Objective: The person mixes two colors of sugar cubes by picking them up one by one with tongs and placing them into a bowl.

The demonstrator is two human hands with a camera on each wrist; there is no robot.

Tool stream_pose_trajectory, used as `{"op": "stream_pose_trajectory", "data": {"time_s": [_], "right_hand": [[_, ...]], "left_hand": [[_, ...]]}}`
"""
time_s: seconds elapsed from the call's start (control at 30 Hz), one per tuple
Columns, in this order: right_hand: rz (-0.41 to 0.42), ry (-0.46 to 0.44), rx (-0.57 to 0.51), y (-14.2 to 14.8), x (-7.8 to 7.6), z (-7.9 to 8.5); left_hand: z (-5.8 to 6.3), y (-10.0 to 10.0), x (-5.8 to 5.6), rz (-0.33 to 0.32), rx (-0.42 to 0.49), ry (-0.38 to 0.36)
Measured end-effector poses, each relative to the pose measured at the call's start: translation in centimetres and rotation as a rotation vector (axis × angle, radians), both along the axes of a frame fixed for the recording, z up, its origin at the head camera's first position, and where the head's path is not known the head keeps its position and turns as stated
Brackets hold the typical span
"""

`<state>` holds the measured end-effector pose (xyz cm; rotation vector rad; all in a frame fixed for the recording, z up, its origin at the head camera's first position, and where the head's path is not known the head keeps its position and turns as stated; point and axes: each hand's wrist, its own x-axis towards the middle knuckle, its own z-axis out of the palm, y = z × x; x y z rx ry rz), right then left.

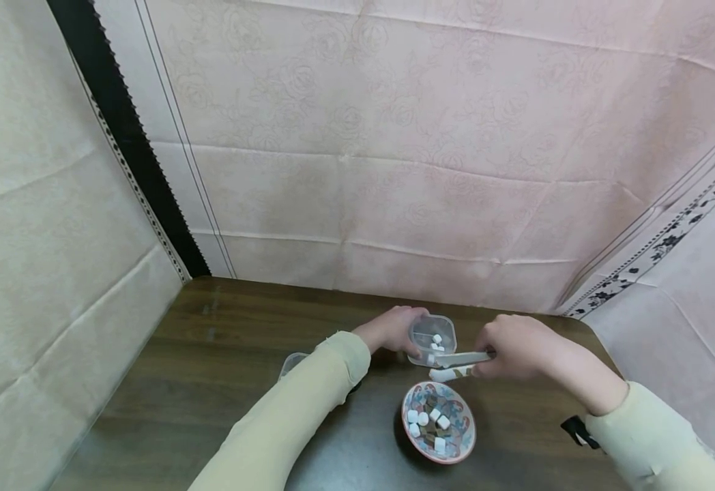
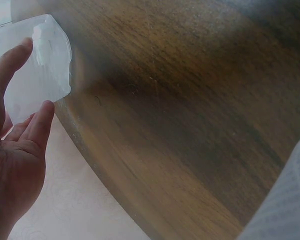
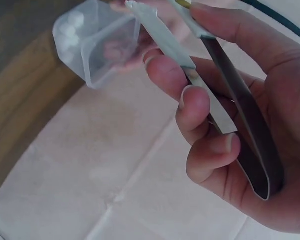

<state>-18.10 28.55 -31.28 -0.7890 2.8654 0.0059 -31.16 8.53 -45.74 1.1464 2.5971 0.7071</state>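
A small clear plastic container (image 1: 432,339) with a few white cubes inside stands on the dark wooden table (image 1: 222,354); my left hand (image 1: 388,331) holds its left side, thumb and fingers curled on its wall (image 2: 37,75). My right hand (image 1: 514,348) grips a pair of metal tongs (image 1: 458,364) with white tips, which point left at the container's near rim. In the right wrist view the fingers (image 3: 200,100) squeeze the tongs (image 3: 230,100) in front of the container (image 3: 97,42). Just below sits a patterned bowl (image 1: 439,423) holding several white cubes and brown pieces.
A clear lid (image 1: 292,363) lies on the table left of my left sleeve (image 1: 296,416). Pink cloth (image 1: 394,170) hangs behind the table and at both sides. The table's left half is bare wood.
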Motion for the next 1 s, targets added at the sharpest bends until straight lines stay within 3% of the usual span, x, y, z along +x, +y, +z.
{"op": "stream_pose_trajectory", "data": {"time_s": [0.43, 0.77, 1.0], "right_hand": [[-0.092, 0.053, 0.082, -0.5, -3.4, 0.6], [-0.178, 0.019, 0.135, -1.1, -6.1, -0.9], [-0.192, -0.023, 0.192, -1.7, -7.2, -2.2]], "left_hand": [[0.0, -0.1, 0.1, -0.001, -0.006, 0.009], [-0.1, 0.0, 0.0, 0.004, -0.017, 0.013], [-0.2, 0.0, -0.1, 0.006, -0.006, -0.013]]}}
